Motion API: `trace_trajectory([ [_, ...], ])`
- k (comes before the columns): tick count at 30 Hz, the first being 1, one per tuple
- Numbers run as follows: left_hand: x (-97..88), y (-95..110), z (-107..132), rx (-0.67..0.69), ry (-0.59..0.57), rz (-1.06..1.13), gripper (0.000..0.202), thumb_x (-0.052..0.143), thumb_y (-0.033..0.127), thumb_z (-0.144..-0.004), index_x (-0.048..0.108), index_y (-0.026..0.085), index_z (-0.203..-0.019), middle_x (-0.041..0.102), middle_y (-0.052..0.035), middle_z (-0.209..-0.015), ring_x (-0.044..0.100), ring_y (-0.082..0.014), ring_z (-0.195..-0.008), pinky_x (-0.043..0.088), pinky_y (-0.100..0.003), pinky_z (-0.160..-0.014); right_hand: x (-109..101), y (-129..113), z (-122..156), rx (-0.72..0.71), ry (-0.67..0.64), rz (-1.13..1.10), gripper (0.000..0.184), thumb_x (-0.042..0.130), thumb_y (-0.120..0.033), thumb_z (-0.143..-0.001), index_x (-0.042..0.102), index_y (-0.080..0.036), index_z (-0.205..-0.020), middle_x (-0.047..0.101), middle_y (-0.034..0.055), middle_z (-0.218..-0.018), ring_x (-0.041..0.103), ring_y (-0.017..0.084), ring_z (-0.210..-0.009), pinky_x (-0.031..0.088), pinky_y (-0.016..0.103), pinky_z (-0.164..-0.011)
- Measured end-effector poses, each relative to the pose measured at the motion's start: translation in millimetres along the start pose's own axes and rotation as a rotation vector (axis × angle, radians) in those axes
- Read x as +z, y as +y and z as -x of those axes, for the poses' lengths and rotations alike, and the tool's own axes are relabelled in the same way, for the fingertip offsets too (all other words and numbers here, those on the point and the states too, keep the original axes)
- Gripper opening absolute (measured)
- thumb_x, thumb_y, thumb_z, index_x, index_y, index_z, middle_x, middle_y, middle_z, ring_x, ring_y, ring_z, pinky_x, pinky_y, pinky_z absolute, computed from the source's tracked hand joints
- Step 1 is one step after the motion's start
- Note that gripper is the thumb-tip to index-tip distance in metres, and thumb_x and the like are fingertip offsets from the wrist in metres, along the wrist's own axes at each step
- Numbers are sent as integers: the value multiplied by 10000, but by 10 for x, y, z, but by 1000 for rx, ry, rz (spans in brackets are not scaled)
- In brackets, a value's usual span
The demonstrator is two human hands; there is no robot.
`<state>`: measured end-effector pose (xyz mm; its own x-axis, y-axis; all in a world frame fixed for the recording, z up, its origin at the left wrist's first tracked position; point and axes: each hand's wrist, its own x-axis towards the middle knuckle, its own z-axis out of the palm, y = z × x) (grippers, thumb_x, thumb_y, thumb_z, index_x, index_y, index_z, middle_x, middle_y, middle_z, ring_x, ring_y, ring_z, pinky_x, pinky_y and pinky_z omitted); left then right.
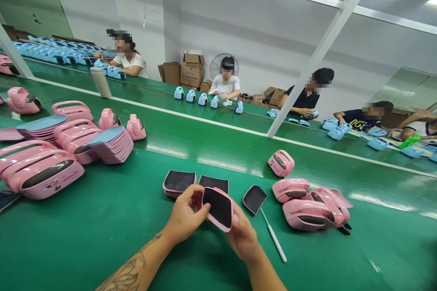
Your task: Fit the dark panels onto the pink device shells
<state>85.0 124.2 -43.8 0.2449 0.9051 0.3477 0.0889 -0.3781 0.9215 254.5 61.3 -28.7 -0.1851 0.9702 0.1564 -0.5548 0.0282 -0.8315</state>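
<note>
Left hand (184,218), right hand (243,238): one black panel (218,209).
Fingers curled, grasping its edges; two further panels (179,182) lie ahead.

hidden: left hand (186,213) and right hand (242,236) cover parts of the black-padded pink panel (218,207) | cut off: left forearm (133,263) by near edge, pink casing (41,175) by left edge | too small: casing's decal (53,185), green item (411,142) far right
</note>
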Motion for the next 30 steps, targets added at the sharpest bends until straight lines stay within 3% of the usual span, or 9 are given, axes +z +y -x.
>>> trace_trajectory([
  [6, 7, -25, -16, -88, -34, 133, 214, 692, 251, -814, 615, 175, -999, 675, -22, -848, 659, -153, -726, 565, -264, -650, -11, 4, 4, -6, 0, 6, 704, 755, -571, -824, 646, -207, -1417, 631, 133, -1475, 510, 381, -1423, 311, 551, -1235],
  [16, -11, 83, -37, -220, -105, 267, 278, 722, 186, -751, 546, 198, -966, 611, 9, -845, 597, -137, -760, 519, -244, -674, 16, -11, 14, 11, -21, 60, 733, 774, -600, -790, 649, -248, -1421, 630, 111, -1482, 531, 395, -1409, 365, 551, -1209],
  [22, -5, 43, 23, -159, -115, 285, 216, 675, 244, -807, 551, 210, -981, 579, 2, -829, 583, -152, -731, 512, -277, -660, 0, 32, 44, 34, 44, -45, 652, 765, -604, -803, 701, -270, -1359, 662, 105, -1456, 597, 394, -1344, 437, 564, -1156],
  [24, -10, 39, 90, -53, -62, 183, 172, 620, 288, -867, 581, 219, -1020, 592, -15, -840, 599, -172, -740, 523, -305, -676, 11, 0, 39, 67, 72, -142, 624, 751, -610, -812, 720, -270, -1334, 687, 108, -1425, 654, 392, -1265, 455, 592, -1130],
  [27, -106, 106, 110, 87, 140, -63, 186, 546, 346, -936, 593, 254, -1091, 635, -44, -892, 643, -214, -791, 547, -339, -705, 55, -99, 32, 100, 121, -275, 597, 741, -618, -808, 746, -268, -1292, 723, 115, -1371, 694, 409, -1200, 447, 647, -1113],
  [30, -431, 243, -199, 109, 271, -245, 191, 562, 372, -941, 597, 266, -1096, 659, -60, -965, 665, -250, -888, 551, -365, -782, 96, -178, 39, 113, 139, -382, 506, 738, -593, -819, 783, -292, -1223, 737, 93, -1357, 693, 430, -1211, 448, 661, -1098],
])
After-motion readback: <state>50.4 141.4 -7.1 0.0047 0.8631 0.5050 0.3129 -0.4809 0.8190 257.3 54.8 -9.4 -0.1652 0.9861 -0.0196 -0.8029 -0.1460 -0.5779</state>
